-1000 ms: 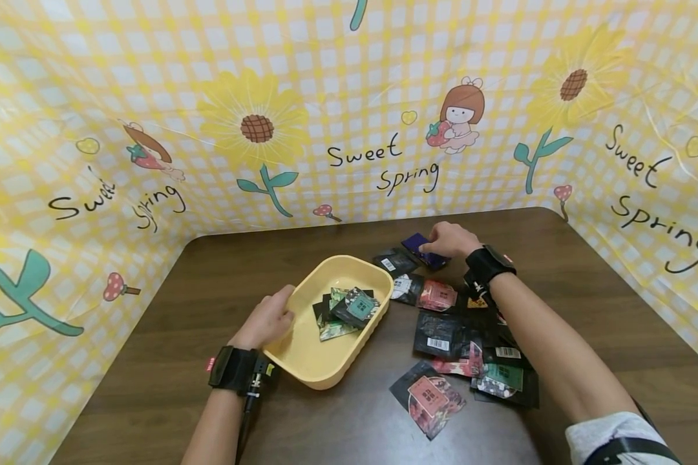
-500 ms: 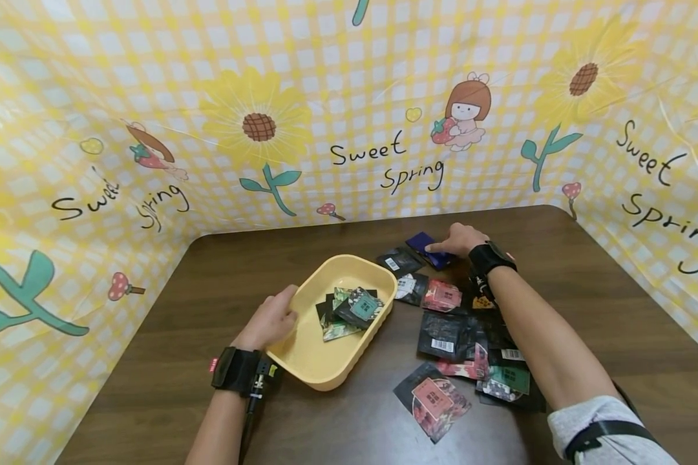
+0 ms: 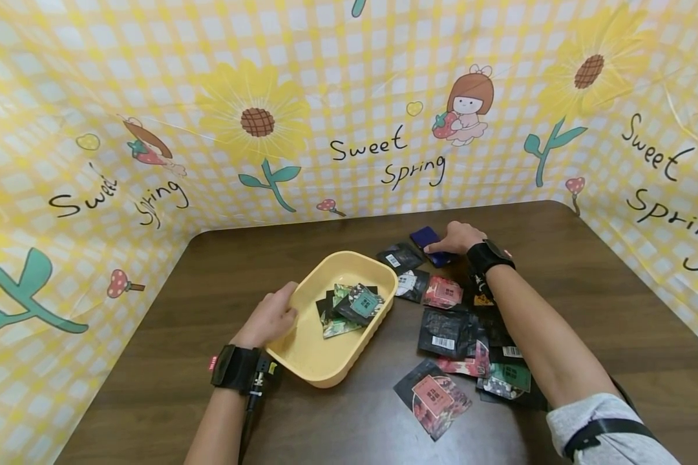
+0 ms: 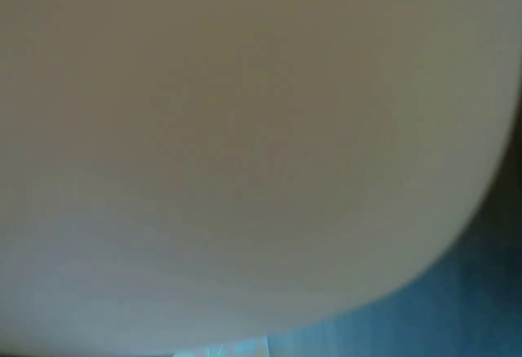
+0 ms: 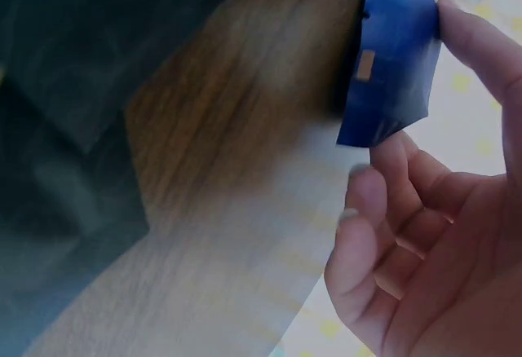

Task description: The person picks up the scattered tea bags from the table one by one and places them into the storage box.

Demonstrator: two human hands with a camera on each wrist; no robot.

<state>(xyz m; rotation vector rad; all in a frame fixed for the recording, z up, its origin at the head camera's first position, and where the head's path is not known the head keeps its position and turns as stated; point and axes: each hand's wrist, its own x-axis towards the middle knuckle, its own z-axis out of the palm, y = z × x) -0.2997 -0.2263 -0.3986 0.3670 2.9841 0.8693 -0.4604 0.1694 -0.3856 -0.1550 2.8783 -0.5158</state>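
My left hand [image 3: 269,316] grips the near-left rim of a yellow plastic basket [image 3: 311,369]. Inside it lie several small black and green sachets [image 3: 362,303] in a loose pile. At the far side of the table, my right hand [image 3: 461,237] pinches a dark blue sachet [image 3: 423,236]. The right wrist view has the thumb against one edge of the blue sachet [image 5: 395,51] and a finger behind its lower end; the other fingers are curled below. A blurred pale surface [image 4: 245,145] fills most of the left wrist view.
More sachets lie right of the basket: a black one [image 3: 400,258], a red-labelled one [image 3: 443,292], a barcoded one [image 3: 444,331], and a pink-labelled one [image 3: 433,399] nearest. My right forearm passes over part of this group. Yellow checked cloth [image 3: 360,103] walls the brown table [image 3: 232,265].
My right hand has shifted slightly right at the blue sachet. The left hand keeps its grip on the basket. The head view has moved a little.
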